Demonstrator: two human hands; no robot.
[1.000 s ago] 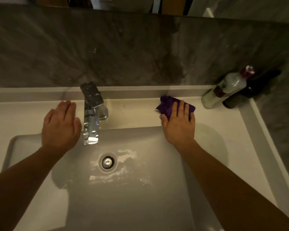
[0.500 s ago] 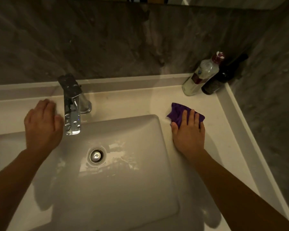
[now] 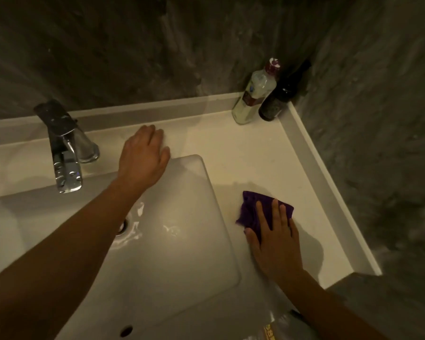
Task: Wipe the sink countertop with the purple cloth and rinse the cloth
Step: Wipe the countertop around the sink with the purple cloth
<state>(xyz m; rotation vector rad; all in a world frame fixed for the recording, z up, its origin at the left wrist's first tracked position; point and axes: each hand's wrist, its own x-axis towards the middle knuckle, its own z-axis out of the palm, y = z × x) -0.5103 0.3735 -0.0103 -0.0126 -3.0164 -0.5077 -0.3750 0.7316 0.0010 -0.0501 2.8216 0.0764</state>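
Note:
The purple cloth [image 3: 253, 212] lies bunched on the white countertop [image 3: 243, 153] to the right of the basin [image 3: 182, 253]. My right hand [image 3: 272, 239] presses flat on the cloth, fingers spread over it, covering its near half. My left hand [image 3: 144, 157] rests palm down on the counter at the basin's back right corner, holding nothing, and its forearm crosses over the basin and hides part of the drain [image 3: 122, 227]. The chrome tap [image 3: 64, 148] stands at the back left with water drops on it.
A clear bottle with a dark red cap [image 3: 255, 94] and a dark bottle [image 3: 279, 99] stand in the back right corner. A raised white rim [image 3: 329, 192] borders the counter on the right. Dark stone walls rise behind and to the right.
My right hand has slid the cloth toward me along the right side of the counter. My left hand has crossed from left of the tap to its right, at the basin's back corner.

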